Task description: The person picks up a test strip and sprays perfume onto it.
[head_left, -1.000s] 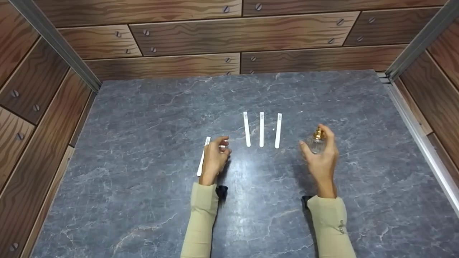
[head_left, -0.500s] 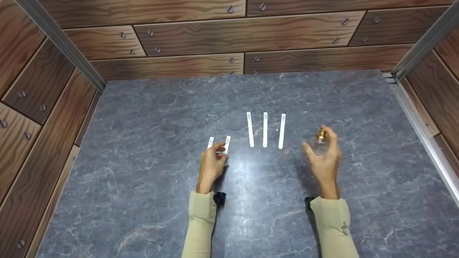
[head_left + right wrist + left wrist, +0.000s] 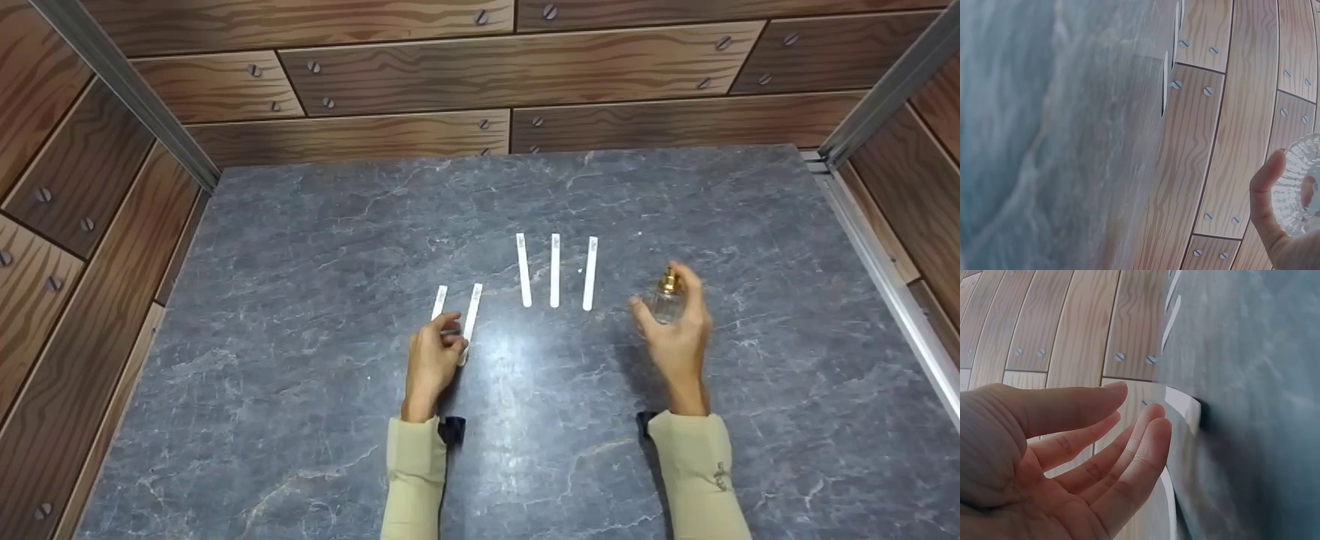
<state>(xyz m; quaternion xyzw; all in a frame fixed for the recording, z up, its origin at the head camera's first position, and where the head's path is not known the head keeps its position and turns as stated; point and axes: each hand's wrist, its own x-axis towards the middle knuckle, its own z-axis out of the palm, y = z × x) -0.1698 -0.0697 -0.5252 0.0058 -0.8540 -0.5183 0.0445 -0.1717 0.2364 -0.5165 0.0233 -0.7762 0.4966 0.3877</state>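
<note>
In the head view my right hand grips a clear glass perfume bottle with a gold spray top, forefinger at the top and thumb along the side. The right wrist view shows the bottle's ribbed glass beside the thumb. My left hand hovers low over two white paper strips, its fingers loosely bent and holding nothing. One strip shows along its right side, the lower part overlapped by the fingertips. The other strip is mostly hidden beneath the hand.
Farther back, a left strip, a middle strip and a right strip lie side by side on the grey marbled table. Wood-patterned walls enclose the back and sides, with a metal rail along the right edge.
My left hand has drawn back toward me and a little left, uncovering the nearer right strip on the table. My right hand keeps the perfume bottle in nearly the same place.
</note>
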